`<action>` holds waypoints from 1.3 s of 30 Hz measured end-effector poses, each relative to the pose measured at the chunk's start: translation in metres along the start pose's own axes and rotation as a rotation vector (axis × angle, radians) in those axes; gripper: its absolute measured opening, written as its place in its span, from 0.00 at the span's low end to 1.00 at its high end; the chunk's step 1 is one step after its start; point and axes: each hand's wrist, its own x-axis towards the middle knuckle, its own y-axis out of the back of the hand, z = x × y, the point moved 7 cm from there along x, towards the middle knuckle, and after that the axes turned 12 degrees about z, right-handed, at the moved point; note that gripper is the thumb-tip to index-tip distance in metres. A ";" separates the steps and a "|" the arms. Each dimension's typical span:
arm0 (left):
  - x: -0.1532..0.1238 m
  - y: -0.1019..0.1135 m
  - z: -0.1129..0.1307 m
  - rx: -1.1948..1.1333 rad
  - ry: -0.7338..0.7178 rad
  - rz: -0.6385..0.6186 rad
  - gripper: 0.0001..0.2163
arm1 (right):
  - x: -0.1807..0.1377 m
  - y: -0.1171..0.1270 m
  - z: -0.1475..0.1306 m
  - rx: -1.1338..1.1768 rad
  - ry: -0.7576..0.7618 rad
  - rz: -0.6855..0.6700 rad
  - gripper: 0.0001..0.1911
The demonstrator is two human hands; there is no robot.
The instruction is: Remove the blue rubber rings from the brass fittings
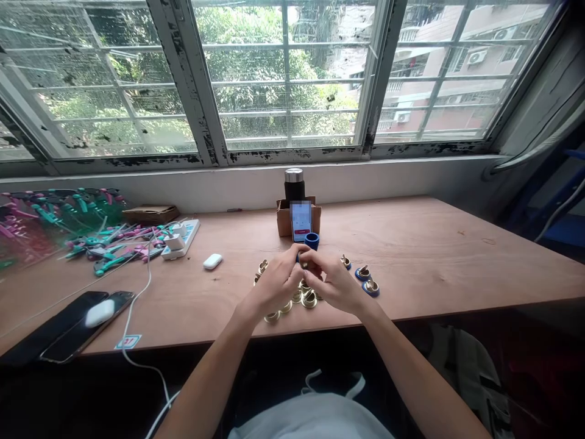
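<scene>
- The person's left hand (276, 277) and right hand (336, 277) meet at the fingertips, drawn in around a small dark-blue piece (298, 258), mostly hidden between them; which hand clamps it cannot be told
- The step in hand looks like close two-handed handling of this one piece; the next move seems to call for a light, steady pinch, since the part is small and the fingers crowd it
- Just beyond the fingers stands a hollow blue cylinder (312, 241), smooth-walled and round-mouthed
- Below the hands lie shiny, ring-shaped gold metal parts (309, 299), probably slippery to pick up
- Beside the right hand sit gold metal parts with round blue bases (370, 287), glossy and tilted
- Farther back, a phone with a lit screen (301, 221) stands before an open brown cardboard box (284, 221), a black bottle with a brushed-steel cap (294, 183) rising behind it
- All rest on a matt, reddish wood-grain table (411, 244)
</scene>
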 end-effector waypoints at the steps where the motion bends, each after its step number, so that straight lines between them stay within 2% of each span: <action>1: 0.000 0.000 0.000 0.010 -0.002 -0.001 0.17 | 0.000 -0.001 0.000 0.011 -0.004 -0.008 0.09; 12: 0.002 0.000 0.001 0.047 -0.007 0.026 0.16 | 0.001 -0.001 0.005 0.078 -0.041 0.006 0.07; 23: -0.001 -0.004 0.000 0.065 0.002 -0.046 0.15 | 0.003 -0.004 0.014 0.189 -0.123 0.026 0.14; 28: 0.002 -0.006 0.003 0.036 -0.047 0.011 0.17 | 0.005 0.001 0.018 0.204 -0.136 0.080 0.15; 33: 0.000 -0.012 0.002 0.027 -0.101 0.000 0.20 | 0.007 0.003 0.016 0.213 -0.126 0.087 0.14; 39: -0.001 -0.015 0.001 0.022 -0.114 -0.002 0.21 | 0.006 0.004 0.011 0.171 -0.111 0.126 0.12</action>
